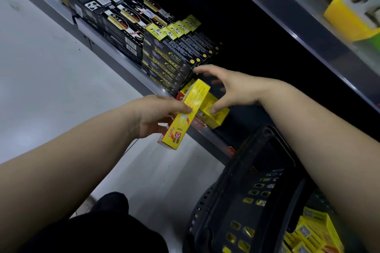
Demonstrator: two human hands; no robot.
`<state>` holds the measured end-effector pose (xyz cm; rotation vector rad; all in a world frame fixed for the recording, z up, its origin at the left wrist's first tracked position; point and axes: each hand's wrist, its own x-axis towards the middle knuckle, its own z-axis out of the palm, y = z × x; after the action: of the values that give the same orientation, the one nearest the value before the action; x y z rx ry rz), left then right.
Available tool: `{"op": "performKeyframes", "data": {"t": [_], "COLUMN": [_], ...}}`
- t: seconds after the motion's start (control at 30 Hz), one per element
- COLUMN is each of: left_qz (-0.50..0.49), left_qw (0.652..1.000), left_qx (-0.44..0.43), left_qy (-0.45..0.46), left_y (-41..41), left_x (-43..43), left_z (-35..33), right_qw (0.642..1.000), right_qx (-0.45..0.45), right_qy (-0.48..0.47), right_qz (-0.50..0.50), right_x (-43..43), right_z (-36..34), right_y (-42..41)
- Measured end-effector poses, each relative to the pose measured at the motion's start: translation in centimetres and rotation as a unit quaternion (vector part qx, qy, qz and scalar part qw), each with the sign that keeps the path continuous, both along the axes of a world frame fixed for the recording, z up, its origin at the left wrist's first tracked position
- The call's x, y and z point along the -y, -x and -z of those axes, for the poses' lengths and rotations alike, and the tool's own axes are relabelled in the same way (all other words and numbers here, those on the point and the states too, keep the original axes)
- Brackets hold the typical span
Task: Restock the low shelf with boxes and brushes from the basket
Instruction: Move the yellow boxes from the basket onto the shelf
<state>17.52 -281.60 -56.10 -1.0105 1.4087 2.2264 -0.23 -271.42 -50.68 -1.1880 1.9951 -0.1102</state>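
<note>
Long yellow cardboard box (186,115): my left hand (156,115) pinches it; spread right hand (232,90), 2 o'clock, could topple stacked black cardboard boxes (170,57).

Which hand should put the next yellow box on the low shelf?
Left: the left hand grips a yellow box beside the shelf edge, while the right hand is open, its thumb touching a shelved box.

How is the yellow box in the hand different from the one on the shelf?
The held yellow box is up in the air, tilted, in the left hand's grip; the shelf yellow box lies on the low shelf, with the open right hand beside it. The held box is in front; the shelf box is partly hidden behind it. Both are yellow.
</note>
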Motion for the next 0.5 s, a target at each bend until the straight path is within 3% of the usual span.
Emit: {"op": "performKeyframes", "data": {"t": [0.13, 0.3, 0.5], "left_qz": [0.029, 0.026, 0.021], "left_qw": [0.998, 0.997, 0.995], "left_qx": [-0.034, -0.017, -0.010], "left_qy": [0.037, 0.071, 0.100], "left_y": [0.5, 0.1, 0.1], "left_x": [0.0, 0.1, 0.1], "left_z": [-0.7, -0.3, 0.1], "right_qw": [0.994, 0.997, 0.968], "right_qx": [-0.005, -0.065, -0.110], "right_qy": [0.041, -0.022, -0.109], "right_qz": [-0.097, 0.029, 0.198], "right_x": [0.5, -1.4, -4.3], "right_z": [-0.7, -1.2, 0.9], "right_y": [-2.4, 1.3, 6.2]}}
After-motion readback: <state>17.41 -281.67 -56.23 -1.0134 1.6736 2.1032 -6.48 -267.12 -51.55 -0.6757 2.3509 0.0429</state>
